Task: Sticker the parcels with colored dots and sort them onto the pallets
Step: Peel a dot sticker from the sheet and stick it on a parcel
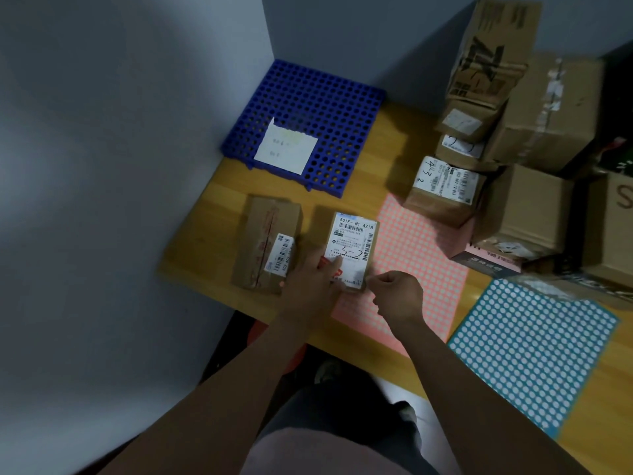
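Left hand flat on the labelled parcel, straight fingers pressing its lower label and pinning it to the wooden table. Right hand sits just beside the parcel's near right corner with its fingers curled. A dot may be pinched there, but it's too small to see, so I can't call that grip.

The step looks like dotting this parcel. To do it well, steady the box with the left hand, lay the dot clear of the barcode and the handwritten mark, then rub it down flat.

The pink sticker sheet spreads just right of the parcel, handy for a pick. The blue sticker sheet lies further right, nearer the person. Just left of the parcel lies a second parcel. Beyond the parcel to the left, the blue pallet carries a paper note. Beyond to the right, a stack of cardboard boxes crowds in. The run to the pallet looks open, bar that second parcel.
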